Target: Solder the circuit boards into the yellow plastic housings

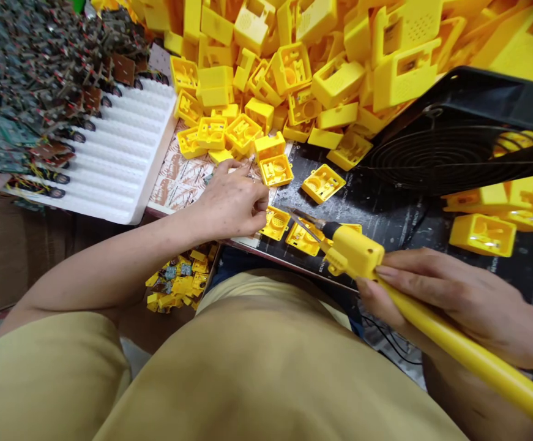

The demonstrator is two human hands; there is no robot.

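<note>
My left hand point(235, 199) is over the near edge of the table, back upward, with its thumb and forefinger bent together. Whatever lies between them is hidden. Close to its knuckles is an open yellow plastic housing point(276, 170); another housing point(275, 222) lies just beside the thumb. In my right hand point(450, 294) is a yellow soldering gun point(355, 250), fingers wrapped round its long handle. Its thin metal tip points left, above a housing point(303, 237) at the table edge. One more open housing point(323, 183) sits on the black mat a little farther back.
A large heap of yellow housings point(294, 67) covers the back. A black fan point(468, 135) stands at right. White ridged foam point(123, 159) at left carries many wired circuit boards point(41, 79). Below the table edge is a container of yellow parts point(183, 282).
</note>
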